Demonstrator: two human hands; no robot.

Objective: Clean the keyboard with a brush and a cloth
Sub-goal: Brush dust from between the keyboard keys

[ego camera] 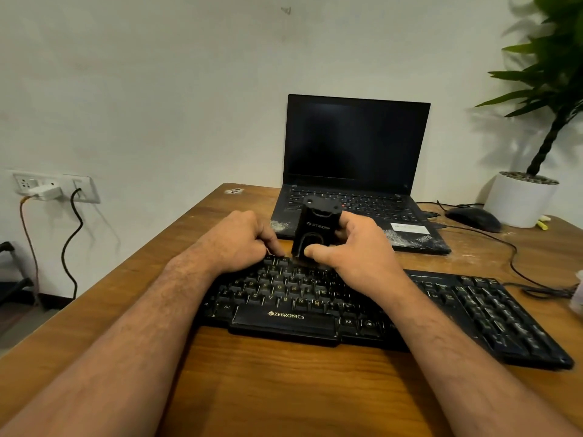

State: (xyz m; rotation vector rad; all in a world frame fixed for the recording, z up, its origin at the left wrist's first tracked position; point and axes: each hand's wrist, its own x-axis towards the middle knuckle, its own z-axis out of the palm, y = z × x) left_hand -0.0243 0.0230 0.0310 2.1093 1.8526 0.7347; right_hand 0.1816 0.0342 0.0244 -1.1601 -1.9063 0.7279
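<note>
**Head view: black cleaning tool stood upright at the keyboard's back row**

Head camera looks down over both forearms to a black keyboard [378, 310] lying on the wooden worktop [284, 389]. Its long axis runs left to right, slanting a little nearer at the right end, with the spacebar edge toward the person.

The right hand [353, 250] holds a black, boxy brush tool [315, 230]. Thumb sits on the near face, low down, and the fingers wrap the far right side, so the grip is closed around the lower half. The tool stands nearly upright, long axis vertical, its top leaning slightly away toward the laptop [356, 171]. Its bottom end meets the keyboard's top row; I can't make out any bristles there.

The left hand [239, 241] rests just left of the tool, fingers curled down onto the top-left keys and the keyboard's back edge; whether it pinches anything is hidden.

Behind, the laptop is open with a dark screen. A black mouse [473, 218] and a white plant pot [520, 200] sit to the right.
</note>
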